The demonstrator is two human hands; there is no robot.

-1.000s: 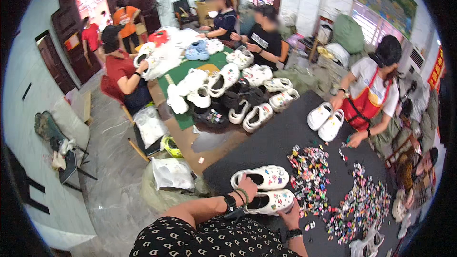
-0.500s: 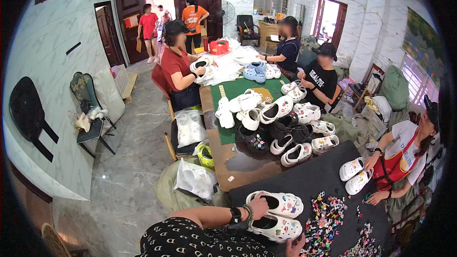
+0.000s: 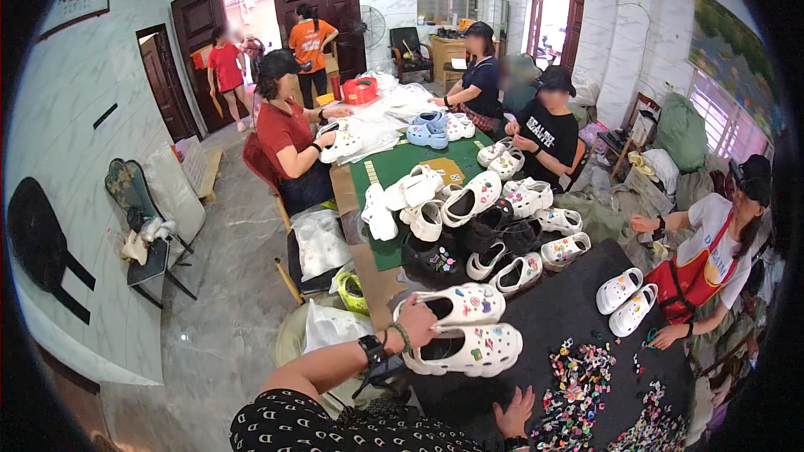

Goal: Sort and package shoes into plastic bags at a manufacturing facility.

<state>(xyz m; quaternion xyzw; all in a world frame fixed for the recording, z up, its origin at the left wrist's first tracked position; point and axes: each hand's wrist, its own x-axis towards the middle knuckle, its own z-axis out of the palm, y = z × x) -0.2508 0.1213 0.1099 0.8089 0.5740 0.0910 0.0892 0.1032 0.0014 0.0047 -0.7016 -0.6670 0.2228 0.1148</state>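
My left hand (image 3: 416,323), with a watch and a beaded bracelet at its wrist, grips a pair of white clogs by their heel ends. The farther clog (image 3: 462,305) and the nearer clog (image 3: 473,349) lie side by side, toes to the right, with colourful charms on their uppers. They are at the left part of the black mat (image 3: 553,310). My right hand (image 3: 513,413) is apart from the clogs, fingers spread over the mat's near part, holding nothing. Just right of it lies a heap of small colourful shoe charms (image 3: 578,385).
Many decorated clogs (image 3: 471,198), mostly white, some black, crowd the brown and green table beyond. Across the mat a co-worker in a red apron (image 3: 699,272) has another white pair (image 3: 626,301) nearby. A second charm heap (image 3: 651,423) lies right. Bags (image 3: 335,326) stand at left.
My left hand has carried the white clogs away from me and to the left. My right hand has come off the nearer clog and now lies spread by the charms.
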